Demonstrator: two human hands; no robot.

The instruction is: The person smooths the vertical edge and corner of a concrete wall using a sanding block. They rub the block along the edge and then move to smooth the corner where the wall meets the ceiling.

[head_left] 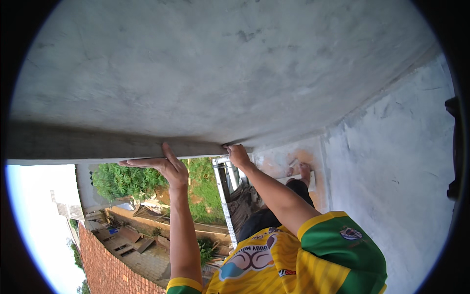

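Note:
My left hand [170,169] lies against the edge of a grey plastered opening [98,145]. Its fingers stretch flat along the outer edge, and the thumb points up onto the narrow inner face. Farther right along the same strip, my right hand [239,156] has its fingers bent in and pressed together, with the tips at the plaster near the corner. Whatever is between those fingertips, if anything, is too small to make out. A broad grey plastered wall [235,73] rises above both hands.
Another plastered wall [391,157] stands at the right. My bare foot [304,169] rests on a dusty surface low down. Beyond the opening are a pale metal frame [223,196], green plants [127,181], a yard with planks, and a tiled roof [110,259] far below.

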